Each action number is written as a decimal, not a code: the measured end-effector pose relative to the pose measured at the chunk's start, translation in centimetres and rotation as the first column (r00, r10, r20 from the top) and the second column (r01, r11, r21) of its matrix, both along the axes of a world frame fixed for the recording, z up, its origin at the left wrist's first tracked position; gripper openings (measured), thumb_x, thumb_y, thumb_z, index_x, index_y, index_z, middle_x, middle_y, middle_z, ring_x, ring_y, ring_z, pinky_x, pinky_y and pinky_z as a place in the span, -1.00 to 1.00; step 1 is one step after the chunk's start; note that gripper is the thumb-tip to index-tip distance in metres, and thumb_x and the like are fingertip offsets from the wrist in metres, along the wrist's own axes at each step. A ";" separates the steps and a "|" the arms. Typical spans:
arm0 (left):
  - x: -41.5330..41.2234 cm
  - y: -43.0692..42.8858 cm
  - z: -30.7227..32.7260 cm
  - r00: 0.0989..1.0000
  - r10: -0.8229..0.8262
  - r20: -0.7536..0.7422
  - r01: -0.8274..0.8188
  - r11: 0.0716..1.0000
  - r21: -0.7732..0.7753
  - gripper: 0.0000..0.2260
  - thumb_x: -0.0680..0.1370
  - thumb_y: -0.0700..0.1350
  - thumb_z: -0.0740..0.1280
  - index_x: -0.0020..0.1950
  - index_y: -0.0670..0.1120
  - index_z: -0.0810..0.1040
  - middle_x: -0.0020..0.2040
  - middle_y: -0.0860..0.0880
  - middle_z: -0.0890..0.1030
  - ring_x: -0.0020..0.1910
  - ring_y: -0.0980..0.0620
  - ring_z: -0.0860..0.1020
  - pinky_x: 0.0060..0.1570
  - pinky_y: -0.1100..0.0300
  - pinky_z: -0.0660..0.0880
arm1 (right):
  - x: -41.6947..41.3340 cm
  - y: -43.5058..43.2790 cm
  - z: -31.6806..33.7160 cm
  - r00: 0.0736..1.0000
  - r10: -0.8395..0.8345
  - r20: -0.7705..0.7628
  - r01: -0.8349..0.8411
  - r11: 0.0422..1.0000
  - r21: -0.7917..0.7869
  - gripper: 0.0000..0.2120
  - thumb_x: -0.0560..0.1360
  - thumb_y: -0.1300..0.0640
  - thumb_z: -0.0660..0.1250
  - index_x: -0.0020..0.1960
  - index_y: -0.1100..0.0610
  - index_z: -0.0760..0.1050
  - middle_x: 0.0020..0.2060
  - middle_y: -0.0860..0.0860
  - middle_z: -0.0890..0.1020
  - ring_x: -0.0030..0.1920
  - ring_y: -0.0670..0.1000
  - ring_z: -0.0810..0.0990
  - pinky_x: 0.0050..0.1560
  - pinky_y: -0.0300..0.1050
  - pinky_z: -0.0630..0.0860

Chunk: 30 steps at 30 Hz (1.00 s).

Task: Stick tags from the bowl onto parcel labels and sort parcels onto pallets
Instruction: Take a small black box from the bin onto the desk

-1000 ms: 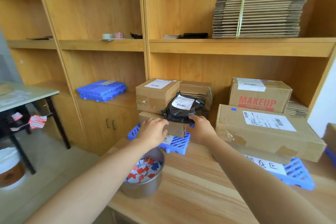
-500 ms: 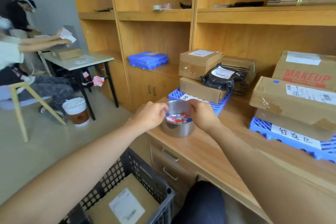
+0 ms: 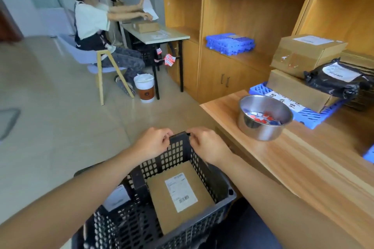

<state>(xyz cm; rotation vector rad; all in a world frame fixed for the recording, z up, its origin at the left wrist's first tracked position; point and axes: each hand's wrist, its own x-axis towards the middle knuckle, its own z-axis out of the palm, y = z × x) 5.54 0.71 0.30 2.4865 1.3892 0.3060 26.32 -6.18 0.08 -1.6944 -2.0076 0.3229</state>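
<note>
A steel bowl (image 3: 261, 130) of red, blue and white tags (image 3: 263, 116) stands on the wooden counter (image 3: 303, 159). Below me is a black plastic crate (image 3: 179, 148) holding a brown parcel (image 3: 162, 204) with a white label (image 3: 180, 191); a second parcel (image 3: 116, 198) lies at its left. My left hand (image 3: 153, 143) and my right hand (image 3: 208, 145) hover over the crate's far corner, fingertips facing each other, pinching something small that is mostly hidden, apparently a tag. A blue pallet (image 3: 315, 116) behind the bowl carries cardboard boxes (image 3: 297, 91) and a black bag parcel (image 3: 336, 82).
A stack of blue pallets (image 3: 229, 43) lies on the shelf ledge, and another blue pallet edge (image 3: 369, 153) shows at the far right. A seated person (image 3: 91, 20) works at a small table (image 3: 159, 36) at the back, with a white bin (image 3: 144, 88) on the floor beside it.
My hands left the parcels on the pallet, reached the bowl, then drew back and down over the crate. My view swung left and down.
</note>
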 end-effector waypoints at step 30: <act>-10.7 4.0 -18.7 0.616 -0.281 -0.736 0.344 0.936 -0.070 -0.46 0.57 -0.16 0.36 0.53 0.01 0.30 0.50 -0.06 0.34 0.58 -0.14 0.12 0.55 -0.23 -0.21 | -7.0 4.7 -15.3 0.970 0.220 0.107 -0.157 0.894 -0.420 -0.64 0.64 0.10 0.21 0.43 0.02 0.44 0.32 0.02 0.51 0.28 0.07 0.50 0.25 0.03 0.50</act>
